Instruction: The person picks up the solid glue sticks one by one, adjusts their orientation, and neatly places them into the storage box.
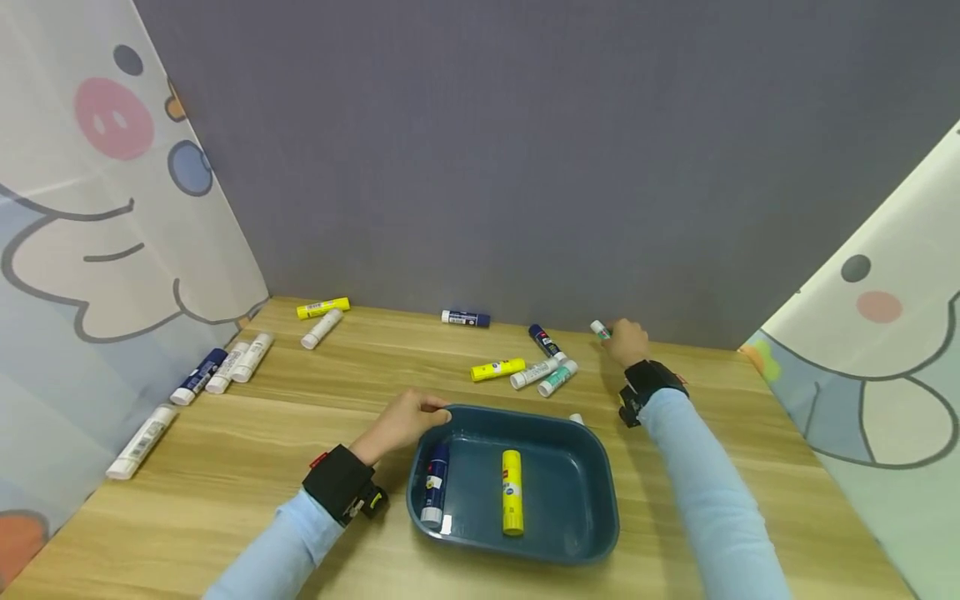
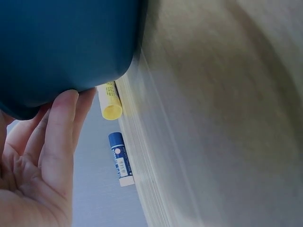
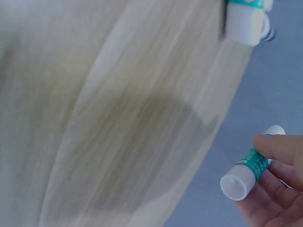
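Sleeves (image 1: 723,500) nearest, pale blue; tray (image 1: 558,492) between them, on the tabletop (image 1: 255,475); navy stick (image 1: 435,486) along its left side, yellow stick (image 1: 512,493) mid-floor, neither held. Left hand (image 1: 405,423) grips tray rim at far left corner, fingers on the outer wall; likely a steadying hold, kept off to one side so the opening stays unblocked. Right hand (image 1: 628,343) pinches a green stick (image 1: 601,331) between thumb and fingers near the back edge; looks lifted, one end left jutting out; seems a light grip, enough for a small tube. Other sticks lie on their sides: cluster (image 1: 534,373) behind tray, row (image 1: 227,367) at left edge; why so scattered, can't tell. Surface is light wood grain; grey panel (image 1: 465,150) behind, cartoon sheets (image 1: 52,142) both sides.
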Available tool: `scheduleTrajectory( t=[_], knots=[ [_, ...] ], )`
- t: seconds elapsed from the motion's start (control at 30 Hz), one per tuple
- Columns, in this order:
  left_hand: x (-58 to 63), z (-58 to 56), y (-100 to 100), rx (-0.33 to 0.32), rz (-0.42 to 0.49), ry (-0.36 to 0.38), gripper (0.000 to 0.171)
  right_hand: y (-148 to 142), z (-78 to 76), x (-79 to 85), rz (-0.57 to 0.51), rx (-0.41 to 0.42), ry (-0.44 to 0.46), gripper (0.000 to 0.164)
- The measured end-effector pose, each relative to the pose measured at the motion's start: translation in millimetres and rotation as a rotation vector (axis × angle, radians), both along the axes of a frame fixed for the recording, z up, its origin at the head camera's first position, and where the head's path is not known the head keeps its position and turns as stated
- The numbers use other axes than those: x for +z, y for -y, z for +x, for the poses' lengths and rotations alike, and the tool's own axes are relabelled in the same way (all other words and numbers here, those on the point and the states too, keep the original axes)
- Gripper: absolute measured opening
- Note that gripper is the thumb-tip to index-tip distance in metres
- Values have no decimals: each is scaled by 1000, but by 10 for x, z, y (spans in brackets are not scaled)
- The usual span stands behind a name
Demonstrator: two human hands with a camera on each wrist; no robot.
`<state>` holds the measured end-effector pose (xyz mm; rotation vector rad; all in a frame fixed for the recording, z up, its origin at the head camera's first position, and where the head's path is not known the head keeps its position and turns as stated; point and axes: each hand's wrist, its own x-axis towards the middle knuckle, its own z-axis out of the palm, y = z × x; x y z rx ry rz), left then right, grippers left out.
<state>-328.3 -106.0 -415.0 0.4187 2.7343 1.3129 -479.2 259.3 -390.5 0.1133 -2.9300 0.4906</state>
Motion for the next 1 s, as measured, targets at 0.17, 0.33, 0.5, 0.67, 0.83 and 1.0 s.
scheduleTrajectory(
  t=[0.17, 0.33, 0.5, 0.67, 0.83, 1.0],
  knots=[
    [26, -12, 11, 10, -4, 5, 23, 84, 147, 124, -76, 38, -12, 32],
    [27, -5, 16, 15, -5, 12, 24, 171, 302, 248, -138, 69, -10, 35],
    [17, 8, 18, 4, 7, 24, 24, 254, 491, 367, -158, 93, 6, 36],
    [5, -9, 16, 1, 3, 20, 24, 293, 717, 480, -201, 141, 14, 38],
    [15, -8, 26, -13, 1, 10, 25, 289, 954, 554, -239, 184, 54, 38],
    [23, 14, 43, -19, 0, 11, 27, 315, 1181, 555, -270, 175, 162, 43]
  ],
)
